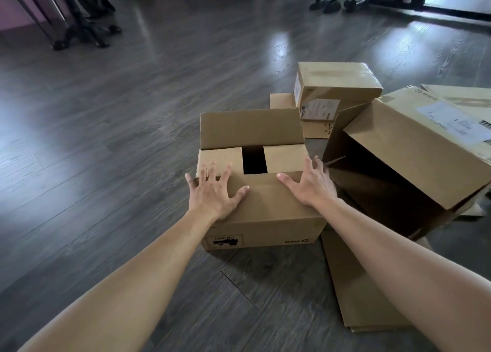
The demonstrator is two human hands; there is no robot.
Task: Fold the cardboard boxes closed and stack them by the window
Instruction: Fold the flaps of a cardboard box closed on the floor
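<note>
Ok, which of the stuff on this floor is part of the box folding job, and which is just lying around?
Part of the job:
- open box, both flat hands pressing its near flap: left hand, right hand
- small closed box
- large box on its side
- flattened cardboard

Just lying about:
- black slippers
- wheeled stand

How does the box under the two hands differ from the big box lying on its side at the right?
The box under the hands stands upright with its opening upward; the big box lies tipped, its opening facing sideways. On the first, three flaps are folded down, pressed by the left hand and right hand, and the far flap stands up; the big box gapes open. The big box looks larger. Both are brown cardboard.
</note>
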